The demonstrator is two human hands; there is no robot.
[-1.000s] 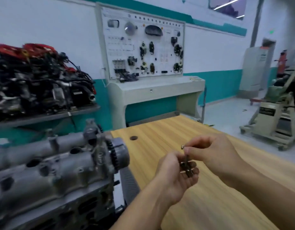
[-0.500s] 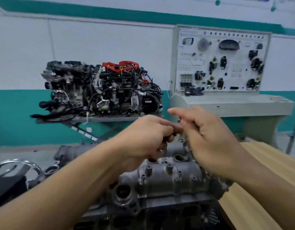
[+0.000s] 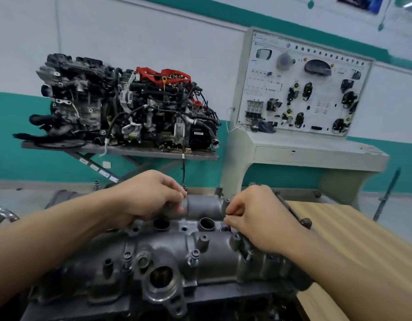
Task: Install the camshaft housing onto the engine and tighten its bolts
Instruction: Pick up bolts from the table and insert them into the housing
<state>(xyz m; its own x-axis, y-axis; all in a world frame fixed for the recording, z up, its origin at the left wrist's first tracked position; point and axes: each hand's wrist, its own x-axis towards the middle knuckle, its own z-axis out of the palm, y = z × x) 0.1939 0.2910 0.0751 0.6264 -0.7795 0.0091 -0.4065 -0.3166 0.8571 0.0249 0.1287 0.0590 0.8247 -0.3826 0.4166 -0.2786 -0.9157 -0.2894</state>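
Note:
The grey camshaft housing point(image 3: 207, 253) lies on top of the engine point(image 3: 200, 304) in the lower middle of the head view. Several bolts stand in its near flange, such as one bolt point(image 3: 195, 254). My left hand point(image 3: 151, 195) hovers over the housing's far side with fingers curled; what it holds is hidden. My right hand point(image 3: 258, 218) pinches a small bolt point(image 3: 226, 216) between thumb and forefinger, just above a hole near the housing's right end.
A wooden table point(image 3: 362, 251) adjoins the engine on the right. Behind stand another engine point(image 3: 126, 107) on a grey shelf and a white training panel point(image 3: 302, 89) on a console. A teal and white wall runs across the back.
My view swung left from the table to the engine. Both hands separated and dropped onto the housing, the right one carrying a bolt down to its right end.

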